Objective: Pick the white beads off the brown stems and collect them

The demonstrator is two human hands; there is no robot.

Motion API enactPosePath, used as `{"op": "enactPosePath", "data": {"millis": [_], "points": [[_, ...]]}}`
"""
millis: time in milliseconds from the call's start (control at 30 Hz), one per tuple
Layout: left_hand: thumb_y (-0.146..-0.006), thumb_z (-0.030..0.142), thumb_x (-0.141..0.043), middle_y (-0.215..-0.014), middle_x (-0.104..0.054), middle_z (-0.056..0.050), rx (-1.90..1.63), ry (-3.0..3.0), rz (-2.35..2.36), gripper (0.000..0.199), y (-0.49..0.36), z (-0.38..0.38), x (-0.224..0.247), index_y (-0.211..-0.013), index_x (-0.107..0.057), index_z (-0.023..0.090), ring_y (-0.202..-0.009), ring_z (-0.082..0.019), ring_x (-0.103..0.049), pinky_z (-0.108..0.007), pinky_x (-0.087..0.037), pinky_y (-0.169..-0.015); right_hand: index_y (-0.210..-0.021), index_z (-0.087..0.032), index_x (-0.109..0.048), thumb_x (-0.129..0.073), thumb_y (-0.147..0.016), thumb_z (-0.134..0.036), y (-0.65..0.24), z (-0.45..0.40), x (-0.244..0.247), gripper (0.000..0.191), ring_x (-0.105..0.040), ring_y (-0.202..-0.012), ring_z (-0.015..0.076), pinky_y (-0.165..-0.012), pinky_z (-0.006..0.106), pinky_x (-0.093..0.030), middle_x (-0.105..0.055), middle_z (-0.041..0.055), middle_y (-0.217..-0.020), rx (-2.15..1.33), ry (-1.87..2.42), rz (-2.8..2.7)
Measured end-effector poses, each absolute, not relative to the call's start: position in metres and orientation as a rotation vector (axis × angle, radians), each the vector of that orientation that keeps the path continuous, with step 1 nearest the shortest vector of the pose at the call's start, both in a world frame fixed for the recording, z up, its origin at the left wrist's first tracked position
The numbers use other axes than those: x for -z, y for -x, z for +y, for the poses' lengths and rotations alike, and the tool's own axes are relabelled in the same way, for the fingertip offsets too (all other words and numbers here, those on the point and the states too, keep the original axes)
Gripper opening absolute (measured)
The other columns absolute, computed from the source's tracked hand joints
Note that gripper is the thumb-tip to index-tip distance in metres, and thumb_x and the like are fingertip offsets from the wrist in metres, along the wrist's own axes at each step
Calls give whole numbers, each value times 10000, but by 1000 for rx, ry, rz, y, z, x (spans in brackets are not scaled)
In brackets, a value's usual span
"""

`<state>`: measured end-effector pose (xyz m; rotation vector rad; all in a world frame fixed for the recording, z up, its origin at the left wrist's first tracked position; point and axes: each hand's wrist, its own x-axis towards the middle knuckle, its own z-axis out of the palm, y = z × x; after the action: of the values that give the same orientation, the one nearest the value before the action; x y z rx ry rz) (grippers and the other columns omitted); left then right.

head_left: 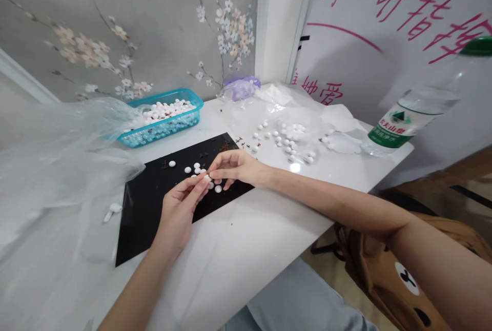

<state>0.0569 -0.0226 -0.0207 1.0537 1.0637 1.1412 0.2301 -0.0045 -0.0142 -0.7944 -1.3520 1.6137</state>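
Over the black mat (144, 213), my left hand (182, 200) pinches a small white ball (207, 178) between thumb and fingertips. My right hand (236, 167) meets it there, its thumb and index finger closed at the ball's upper side; whatever they grip is too small to make out. Several loose white balls lie on the mat around the fingertips, one (172, 164) farther left beside small brown pieces (165, 164). More brown pieces (226, 146) are heaped at the mat's far right corner.
A blue basket (161, 132) of white balls stands behind the mat. Clear plastic bags (57, 167) cover the left side. Several white balls (288, 142) and another bag lie right, near a tilted-looking water bottle (403, 121). White earbuds (113, 211) lie left of the mat.
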Motion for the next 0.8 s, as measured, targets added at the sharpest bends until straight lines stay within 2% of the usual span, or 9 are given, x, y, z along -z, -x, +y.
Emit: {"op": "enactPosePath", "data": {"millis": [333,533,667,800], "points": [[-564,316,-798,-825,-712,-25,-1129,-1065,1085,260,-57,-22,20,-779,-727,188,-754,-103,-618,-200,-499,-746,-821,-157,-551,-717,-677,-391,-226,-6,20,321,-548,-545,64,-449,173,-510,-570,-45,-609,-1552,807,-1410],[-594,332,-769,-827,-686,-25,-1241,-1123,1117,281,-52,-15,8,-823,-716,179,-650,-82,-569,-177,-460,-585,-803,-155,-544,-713,-676,-400,-239,-5,-6,324,-462,-411,30,-384,160,-436,-522,-74,-572,-1391,844,-1497],[-645,375,-718,-878,-677,-21,-1415,-1362,1332,319,-33,-3,5,-910,-680,203,-680,-97,-564,-184,-424,-575,-781,-144,-551,-673,-724,-361,-265,3,-22,255,-449,-404,19,-386,158,-392,-517,-61,-609,-1222,999,-1582],[-681,440,-659,-811,-668,-30,-1235,-1793,1670,268,-14,8,8,-831,-650,218,-732,-166,-585,-245,-414,-622,-752,-140,-576,-640,-736,-254,-292,8,-31,132,-451,-441,18,-401,165,-371,-564,-17,-720,-1072,1305,-1829]]}}
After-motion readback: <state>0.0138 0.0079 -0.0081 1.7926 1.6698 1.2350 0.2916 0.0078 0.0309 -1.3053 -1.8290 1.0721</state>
